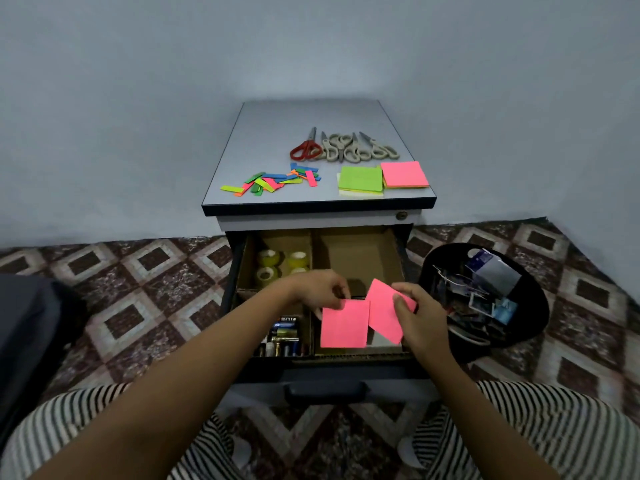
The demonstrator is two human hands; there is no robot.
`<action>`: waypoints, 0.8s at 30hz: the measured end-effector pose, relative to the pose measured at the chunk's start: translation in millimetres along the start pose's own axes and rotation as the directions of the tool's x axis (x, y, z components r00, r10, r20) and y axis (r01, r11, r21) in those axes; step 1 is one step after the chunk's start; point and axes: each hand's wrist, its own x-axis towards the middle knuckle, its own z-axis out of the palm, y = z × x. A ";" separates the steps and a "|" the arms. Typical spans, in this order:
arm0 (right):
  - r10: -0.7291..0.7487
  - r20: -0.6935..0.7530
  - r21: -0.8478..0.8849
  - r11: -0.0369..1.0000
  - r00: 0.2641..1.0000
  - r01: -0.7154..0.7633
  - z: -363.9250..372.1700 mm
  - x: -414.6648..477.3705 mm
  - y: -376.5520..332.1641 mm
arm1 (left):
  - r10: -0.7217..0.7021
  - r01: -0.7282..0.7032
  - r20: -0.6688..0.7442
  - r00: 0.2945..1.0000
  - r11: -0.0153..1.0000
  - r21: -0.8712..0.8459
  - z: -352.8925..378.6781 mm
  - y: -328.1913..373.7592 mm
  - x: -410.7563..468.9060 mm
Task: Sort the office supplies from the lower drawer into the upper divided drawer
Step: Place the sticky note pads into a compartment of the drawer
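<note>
Patterned tiles [138, 289] lay around the open divided drawer [360, 258]. Over it, the left hand [317, 287] pinched a pink sticky-note pad [344, 323] at its top edge. The right hand [420, 320] gripped a second tilted pad [382, 313].

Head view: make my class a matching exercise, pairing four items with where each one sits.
Items:
1. tape rolls
2. batteries
3. scissors
4. black bin

Places:
A. on the cabinet top
B. on the floor, right of the cabinet
C. back-left compartment of the drawer
D. front-left compartment of the drawer

Pairs: 1-C, 2-D, 3-A, 4-B
</note>
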 end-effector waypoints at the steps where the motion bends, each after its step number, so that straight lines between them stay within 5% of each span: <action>1: 0.008 0.000 -0.005 1.000 1.000 -0.008 1.2 -1.5 0.6 | 0.022 -0.020 -0.027 0.999 0.997 0.076 2.5 0.9 0.2; 14: 0.019 -0.033 -0.016 1.000 0.999 -0.019 -0.8 -6.6 2.0 | 0.004 -0.001 -0.011 1.000 0.948 0.317 37.5 8.0 5.2; 24: 0.006 -0.099 -0.054 0.998 0.995 -0.011 -1.2 -7.8 3.1 | -0.087 0.092 -0.035 0.996 0.813 0.575 50.5 17.3 5.9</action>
